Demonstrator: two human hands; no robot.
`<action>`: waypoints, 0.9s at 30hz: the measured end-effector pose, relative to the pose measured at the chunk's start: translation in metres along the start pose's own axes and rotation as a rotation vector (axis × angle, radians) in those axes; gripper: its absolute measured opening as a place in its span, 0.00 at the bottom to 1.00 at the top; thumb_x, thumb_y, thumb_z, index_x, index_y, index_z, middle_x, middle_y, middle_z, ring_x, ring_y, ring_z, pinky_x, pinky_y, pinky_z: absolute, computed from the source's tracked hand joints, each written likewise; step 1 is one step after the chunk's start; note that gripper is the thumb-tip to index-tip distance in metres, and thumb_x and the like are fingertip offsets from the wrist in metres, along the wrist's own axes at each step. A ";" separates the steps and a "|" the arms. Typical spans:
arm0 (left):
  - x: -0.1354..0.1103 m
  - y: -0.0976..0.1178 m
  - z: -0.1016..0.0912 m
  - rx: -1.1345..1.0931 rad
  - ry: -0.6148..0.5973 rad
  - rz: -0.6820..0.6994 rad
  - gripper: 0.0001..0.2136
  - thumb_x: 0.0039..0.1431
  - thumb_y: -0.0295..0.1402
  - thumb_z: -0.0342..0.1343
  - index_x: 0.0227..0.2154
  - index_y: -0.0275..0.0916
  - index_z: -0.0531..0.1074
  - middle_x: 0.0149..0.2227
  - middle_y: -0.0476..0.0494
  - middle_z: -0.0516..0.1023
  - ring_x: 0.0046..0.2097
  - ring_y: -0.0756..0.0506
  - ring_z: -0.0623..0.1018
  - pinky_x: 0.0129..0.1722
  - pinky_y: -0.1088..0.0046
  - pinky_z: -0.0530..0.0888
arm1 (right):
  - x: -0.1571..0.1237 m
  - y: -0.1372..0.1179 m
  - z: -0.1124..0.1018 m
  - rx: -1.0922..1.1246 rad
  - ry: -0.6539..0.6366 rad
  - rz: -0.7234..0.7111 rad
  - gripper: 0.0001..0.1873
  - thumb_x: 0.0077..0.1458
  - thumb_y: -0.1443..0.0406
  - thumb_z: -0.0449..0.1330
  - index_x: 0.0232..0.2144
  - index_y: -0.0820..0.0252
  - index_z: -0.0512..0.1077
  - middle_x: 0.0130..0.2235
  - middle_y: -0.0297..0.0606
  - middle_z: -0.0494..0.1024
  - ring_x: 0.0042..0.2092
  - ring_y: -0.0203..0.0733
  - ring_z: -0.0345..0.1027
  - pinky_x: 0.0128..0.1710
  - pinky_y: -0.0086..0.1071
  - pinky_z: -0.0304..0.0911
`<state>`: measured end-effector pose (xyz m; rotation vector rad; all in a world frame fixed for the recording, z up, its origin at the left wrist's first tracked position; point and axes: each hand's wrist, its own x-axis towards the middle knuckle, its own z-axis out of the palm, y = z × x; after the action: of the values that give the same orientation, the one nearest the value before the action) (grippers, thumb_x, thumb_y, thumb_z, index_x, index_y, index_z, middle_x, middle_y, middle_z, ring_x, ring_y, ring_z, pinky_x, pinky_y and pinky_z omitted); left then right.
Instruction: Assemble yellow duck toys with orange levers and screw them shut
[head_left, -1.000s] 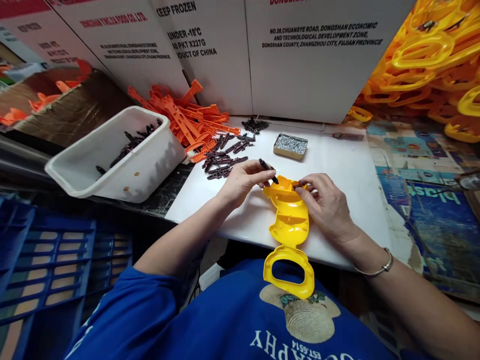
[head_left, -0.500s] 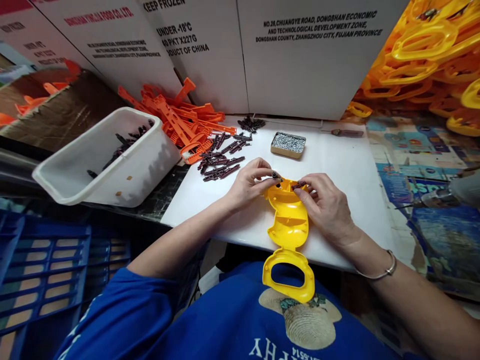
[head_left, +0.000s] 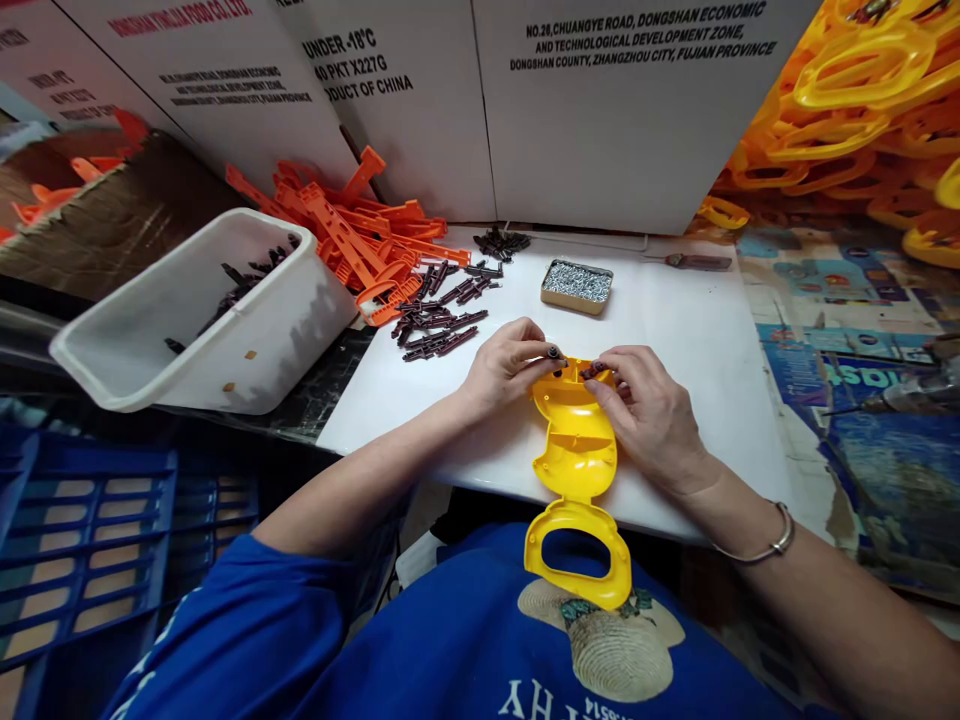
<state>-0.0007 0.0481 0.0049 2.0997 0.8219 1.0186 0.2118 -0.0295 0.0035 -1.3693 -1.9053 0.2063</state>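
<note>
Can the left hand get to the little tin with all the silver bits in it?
Probably yes. The tin sits open on the white tabletop just beyond the left hand, with nothing standing between them. But that hand pinches a small dark piece, so it may need freeing first.

I'm wearing a blue T-shirt (head_left: pixel 420 625) printed with beige shapes (head_left: pixel 622 655) and white letters (head_left: pixel 527 700), and I'm seeing yellow on the plastic shell (head_left: pixel 576 472), dark maroon on the slim piece (head_left: pixel 594 370), orange on the frames (head_left: pixel 337 232), black-and-red lettering on white cartons (head_left: pixel 585 150).
</note>
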 end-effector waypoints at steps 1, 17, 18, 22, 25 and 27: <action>0.000 -0.001 0.000 0.021 -0.001 0.021 0.10 0.65 0.40 0.60 0.36 0.40 0.83 0.34 0.43 0.73 0.36 0.47 0.73 0.38 0.70 0.71 | 0.000 0.000 0.001 0.002 0.005 -0.011 0.06 0.66 0.64 0.57 0.45 0.57 0.71 0.45 0.44 0.76 0.45 0.47 0.74 0.40 0.38 0.74; -0.011 0.007 0.018 0.059 0.094 -0.112 0.09 0.66 0.34 0.57 0.33 0.38 0.80 0.34 0.46 0.69 0.37 0.48 0.72 0.38 0.72 0.71 | -0.004 -0.001 0.010 -0.012 0.056 -0.063 0.08 0.69 0.64 0.52 0.45 0.56 0.70 0.45 0.45 0.76 0.47 0.50 0.74 0.47 0.43 0.74; -0.013 0.008 0.018 0.050 0.108 -0.099 0.09 0.66 0.34 0.57 0.34 0.38 0.81 0.35 0.46 0.69 0.38 0.48 0.73 0.39 0.71 0.72 | -0.004 -0.001 0.010 -0.014 0.058 -0.073 0.08 0.68 0.64 0.52 0.46 0.56 0.70 0.45 0.46 0.76 0.47 0.49 0.74 0.46 0.43 0.74; -0.013 0.007 0.020 -0.027 0.096 -0.131 0.08 0.64 0.35 0.60 0.33 0.39 0.81 0.37 0.45 0.71 0.40 0.47 0.73 0.43 0.70 0.73 | -0.006 -0.001 0.011 -0.026 0.053 -0.075 0.08 0.68 0.64 0.52 0.46 0.57 0.69 0.45 0.47 0.75 0.46 0.50 0.73 0.45 0.43 0.74; -0.009 0.005 0.020 -0.151 0.100 -0.241 0.09 0.63 0.37 0.61 0.33 0.38 0.82 0.37 0.45 0.72 0.41 0.47 0.74 0.42 0.71 0.73 | -0.007 0.000 0.011 -0.035 0.057 -0.067 0.07 0.68 0.65 0.52 0.45 0.57 0.69 0.44 0.47 0.75 0.46 0.50 0.73 0.45 0.42 0.74; -0.006 0.003 0.018 -0.131 0.094 -0.219 0.08 0.63 0.37 0.61 0.34 0.38 0.82 0.37 0.45 0.72 0.40 0.48 0.74 0.40 0.72 0.73 | -0.007 0.000 0.011 -0.037 0.048 -0.077 0.07 0.68 0.65 0.52 0.46 0.57 0.68 0.44 0.46 0.75 0.46 0.50 0.73 0.45 0.42 0.74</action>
<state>0.0121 0.0368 -0.0039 1.8183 0.9806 1.0295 0.2055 -0.0327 -0.0078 -1.3106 -1.9263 0.0995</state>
